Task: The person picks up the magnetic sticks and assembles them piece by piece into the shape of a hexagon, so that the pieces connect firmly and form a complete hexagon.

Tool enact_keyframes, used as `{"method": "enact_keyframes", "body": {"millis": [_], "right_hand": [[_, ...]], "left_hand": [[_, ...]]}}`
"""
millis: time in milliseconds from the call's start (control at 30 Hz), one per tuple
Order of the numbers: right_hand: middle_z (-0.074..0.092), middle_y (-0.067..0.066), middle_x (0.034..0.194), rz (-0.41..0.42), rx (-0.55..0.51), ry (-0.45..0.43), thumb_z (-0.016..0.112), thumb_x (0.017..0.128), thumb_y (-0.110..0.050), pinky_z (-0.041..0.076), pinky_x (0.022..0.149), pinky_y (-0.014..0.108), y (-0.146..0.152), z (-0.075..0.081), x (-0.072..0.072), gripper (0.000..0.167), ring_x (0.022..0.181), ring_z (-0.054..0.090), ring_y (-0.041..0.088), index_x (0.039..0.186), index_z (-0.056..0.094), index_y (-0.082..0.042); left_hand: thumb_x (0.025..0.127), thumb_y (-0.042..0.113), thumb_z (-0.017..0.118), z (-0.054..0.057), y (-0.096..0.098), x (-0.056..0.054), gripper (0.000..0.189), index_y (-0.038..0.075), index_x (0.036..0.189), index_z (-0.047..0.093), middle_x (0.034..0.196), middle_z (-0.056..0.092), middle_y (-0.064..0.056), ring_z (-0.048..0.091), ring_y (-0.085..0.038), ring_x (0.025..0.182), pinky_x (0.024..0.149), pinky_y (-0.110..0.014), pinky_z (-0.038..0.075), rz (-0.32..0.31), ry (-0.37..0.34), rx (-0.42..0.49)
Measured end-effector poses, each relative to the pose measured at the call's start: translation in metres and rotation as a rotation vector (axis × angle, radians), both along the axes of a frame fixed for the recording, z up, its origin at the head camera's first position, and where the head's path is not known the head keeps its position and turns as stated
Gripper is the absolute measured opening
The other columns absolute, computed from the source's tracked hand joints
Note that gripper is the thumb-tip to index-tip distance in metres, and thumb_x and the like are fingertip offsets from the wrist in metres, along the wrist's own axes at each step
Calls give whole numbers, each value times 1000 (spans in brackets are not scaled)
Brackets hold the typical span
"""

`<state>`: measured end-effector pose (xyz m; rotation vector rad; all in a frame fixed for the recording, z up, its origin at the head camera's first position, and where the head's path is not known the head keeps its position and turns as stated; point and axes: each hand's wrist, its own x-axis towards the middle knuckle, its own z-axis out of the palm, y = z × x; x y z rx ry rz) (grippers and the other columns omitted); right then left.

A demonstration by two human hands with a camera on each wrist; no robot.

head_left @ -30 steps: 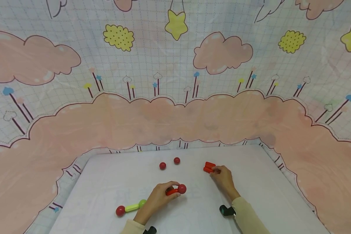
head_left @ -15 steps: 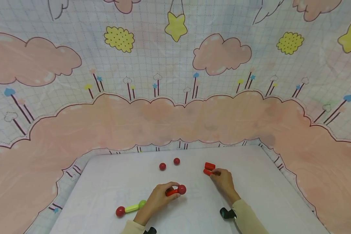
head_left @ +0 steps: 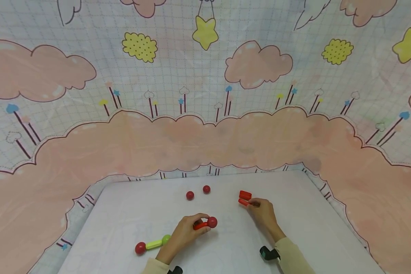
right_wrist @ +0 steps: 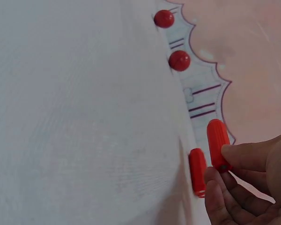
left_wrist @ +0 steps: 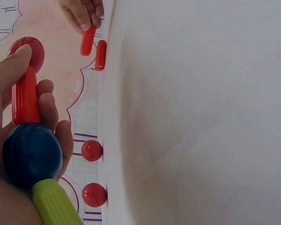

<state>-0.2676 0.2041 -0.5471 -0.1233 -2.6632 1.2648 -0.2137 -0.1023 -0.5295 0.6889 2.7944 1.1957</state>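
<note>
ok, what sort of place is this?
Likely an indoor play table or a staged filming corner; I can't tell which. The signs: a printed cloud-and-star backdrop, a white tabletop, and toy-like red sticks and red balls.

The head view looks forward and down from high at the near side, widest of the 3. It takes in the left hand [head_left: 186, 232], the right hand [head_left: 264, 214], the flat white surface [head_left: 287, 232] and the far cloud-printed peach-and-white backdrop [head_left: 209, 140].

The left wrist view sits close to the left hand and faces far, tipped sideways so the scene's right lies at its top; a glossy dark-blue ball [left_wrist: 33, 154] looms large.

The right wrist view, close to the right hand, also faces far, tipped the opposite way.

All 3 views share 2 glossy red balls [head_left: 190, 195] [head_left: 206, 189], the short red stick [right_wrist: 218, 145] in the right hand and a matching red stick [right_wrist: 198, 172] beside it.
</note>
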Motion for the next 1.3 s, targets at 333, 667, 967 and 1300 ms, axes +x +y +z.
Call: {"method": "enact_keyframes", "body": {"millis": [333,667,967,1300], "right_hand": [[73,10,96,30,-54,38,75,84,-8,53,65,22,-4,18,10,18,82,64,18,102,74,-4],[74,9,95,66,-60,63,76,85,-9,57,73,27,-10,36,26,18,83,67,18,102,74,-6],[72,5,90,124,-77,89,76,84,-6,52,68,18,-18,49,42,18,79,64,14,101,75,-9],[72,1,89,175,-85,93,77,82,-3,52,69,17,-31,55,52,19,79,63,13,99,75,-11]], "left_hand": [[86,39,73,-1,0,0,37,26,120,66,88,66,9,51,-6,80,71,-20,45,4,17,6],[87,39,72,-1,-1,-1,36,25,120,66,90,67,9,51,-5,80,72,-20,46,1,31,-2],[87,40,72,-3,0,-2,37,26,121,65,91,67,9,52,-7,83,73,-21,46,5,15,-16],[87,40,72,-1,1,-1,37,27,121,66,92,67,8,52,-7,83,73,-22,45,17,6,-25]]}}
